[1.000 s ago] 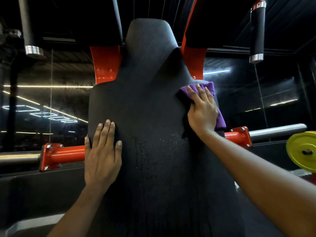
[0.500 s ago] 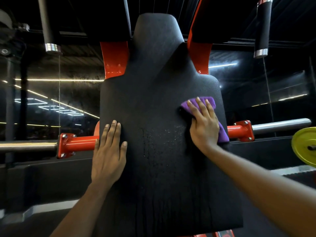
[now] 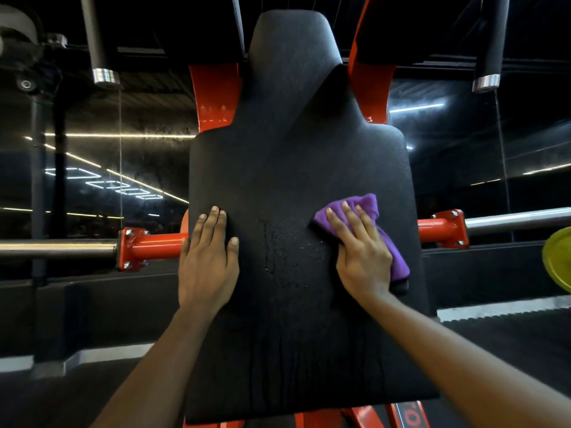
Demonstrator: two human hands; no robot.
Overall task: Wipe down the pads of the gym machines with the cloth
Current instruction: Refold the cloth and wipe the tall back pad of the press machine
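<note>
A tall black back pad (image 3: 293,156) of a gym machine fills the middle of the head view, with wet droplets and drip streaks at its centre. My right hand (image 3: 363,257) presses a purple cloth (image 3: 369,208) flat against the pad's right side, fingers spread over it. My left hand (image 3: 208,259) lies flat on the pad's left edge, fingers together, holding nothing.
Orange frame arms (image 3: 216,94) rise behind the pad. Orange sleeves with chrome bars (image 3: 55,247) stick out left and right at hand height. A yellow weight plate (image 3: 559,261) hangs at the far right. Black handles with chrome caps (image 3: 105,75) hang above on both sides.
My right hand has slid the purple cloth down the pad's right side, from the shoulder to mid height. The left hand has stayed flat on the left edge.
</note>
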